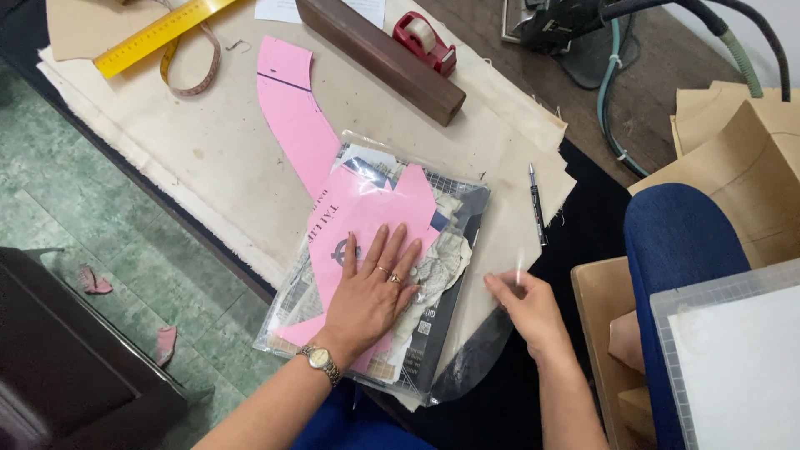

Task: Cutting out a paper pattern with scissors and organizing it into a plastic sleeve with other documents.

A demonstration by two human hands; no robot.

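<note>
Left hand (372, 292): flat, fingers spread, pressing pink paper pattern piece (367, 218) at frame centre.
Pattern piece: lies on clear plastic bag of printed papers (433, 283), atop cream cloth (217, 150).
Right hand (527, 307): lower right of centre, blurred; grip cannot be told.
Black pen (537, 204): on cloth above right hand.

Clear plastic pouch (379, 275): flat, rectangular, transparent, turned askew to the front edge of the cream cloth (208, 150) it lies on, near that edge, one lower corner past it. Contents show through: printed paper sheets, a dark sheet, a crumpled pale piece.

Pink paper pattern piece (358, 221): broad, angular, flat on top of the pouch, a dark round mark and lettering on it; its lower tip reaches the pouch's near edge.

Thin clear strip (519, 265): small, blurred, upright, over the cloth's right part just beside the pouch.
</note>
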